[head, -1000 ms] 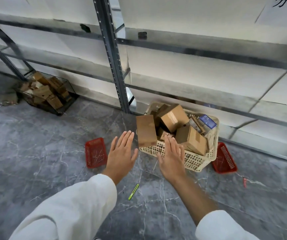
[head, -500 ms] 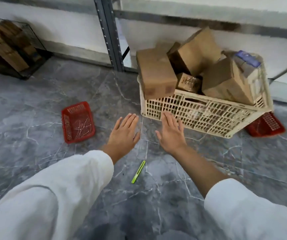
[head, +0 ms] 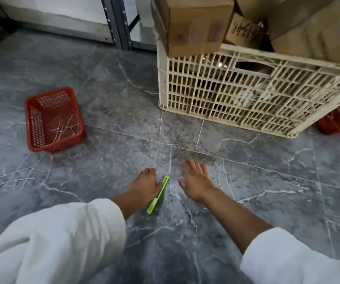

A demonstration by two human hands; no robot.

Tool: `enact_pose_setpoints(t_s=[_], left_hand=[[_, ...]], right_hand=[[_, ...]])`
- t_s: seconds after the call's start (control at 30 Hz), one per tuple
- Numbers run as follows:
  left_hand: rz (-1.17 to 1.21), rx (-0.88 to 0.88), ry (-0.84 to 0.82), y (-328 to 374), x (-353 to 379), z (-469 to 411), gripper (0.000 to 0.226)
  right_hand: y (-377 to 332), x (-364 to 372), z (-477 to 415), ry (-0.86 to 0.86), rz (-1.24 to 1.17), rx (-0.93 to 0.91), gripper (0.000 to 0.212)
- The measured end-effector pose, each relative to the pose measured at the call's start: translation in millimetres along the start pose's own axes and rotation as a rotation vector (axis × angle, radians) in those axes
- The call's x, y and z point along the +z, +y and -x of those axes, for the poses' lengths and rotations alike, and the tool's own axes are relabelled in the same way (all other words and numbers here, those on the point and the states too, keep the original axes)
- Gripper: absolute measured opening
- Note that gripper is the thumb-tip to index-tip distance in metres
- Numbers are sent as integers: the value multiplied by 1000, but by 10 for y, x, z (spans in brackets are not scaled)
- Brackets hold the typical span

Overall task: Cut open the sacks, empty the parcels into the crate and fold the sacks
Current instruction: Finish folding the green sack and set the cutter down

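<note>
I am looking down at a grey marble-patterned floor (head: 267,191). Nearest, the left hand (head: 144,185) is resting against the left edge of a lime-green utility knife (head: 155,201), fingers bent toward the tiles; I cannot tell whether they are pinching it. The right hand (head: 195,181) is hovering just right of the knife, fingers spread, holding nothing. I am judging the knife light, stiff and slick, lying flat, so pinching its long edges mid-body looks safest. Farther left a red basket (head: 52,119) is sitting; far right, the cream crate (head: 247,95) is holding cardboard parcels (head: 193,25). No sacks are showing.
</note>
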State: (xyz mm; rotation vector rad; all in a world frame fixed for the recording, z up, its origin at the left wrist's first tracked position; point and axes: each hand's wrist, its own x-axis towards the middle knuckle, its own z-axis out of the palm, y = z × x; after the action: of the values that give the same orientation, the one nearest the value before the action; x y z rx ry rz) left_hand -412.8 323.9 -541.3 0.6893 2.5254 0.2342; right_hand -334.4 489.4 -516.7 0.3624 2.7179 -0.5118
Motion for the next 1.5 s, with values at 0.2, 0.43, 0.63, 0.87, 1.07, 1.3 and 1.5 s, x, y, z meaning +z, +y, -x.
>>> enact_pose_setpoints(t_s=[0.2, 0.43, 0.63, 0.87, 1.07, 1.3, 1.5], left_hand=[[50, -24, -46, 150, 391, -54, 39], [357, -76, 32, 228, 240, -238, 26], [807, 44, -40, 269, -136, -404, 22], [987, 65, 23, 669, -986, -631, 8], [976, 143, 161, 1261, -2018, -428, 9], [894, 156, 332, 2012, -3462, 230, 15], [560, 232, 432, 2979, -5037, 957, 21]], right_hand=[[40, 260, -21, -55, -9, -6, 65], [-69, 326, -60, -91, -177, 31, 48], [-134, 154, -186, -29, -658, 185, 17], [-195, -835, -404, 145, -799, 238, 17], [-298, -1955, -123, 285, -790, 224, 11], [-696, -3434, 544, 504, -920, 266, 14], [-960, -5140, 1314, 555, -957, 329, 20]])
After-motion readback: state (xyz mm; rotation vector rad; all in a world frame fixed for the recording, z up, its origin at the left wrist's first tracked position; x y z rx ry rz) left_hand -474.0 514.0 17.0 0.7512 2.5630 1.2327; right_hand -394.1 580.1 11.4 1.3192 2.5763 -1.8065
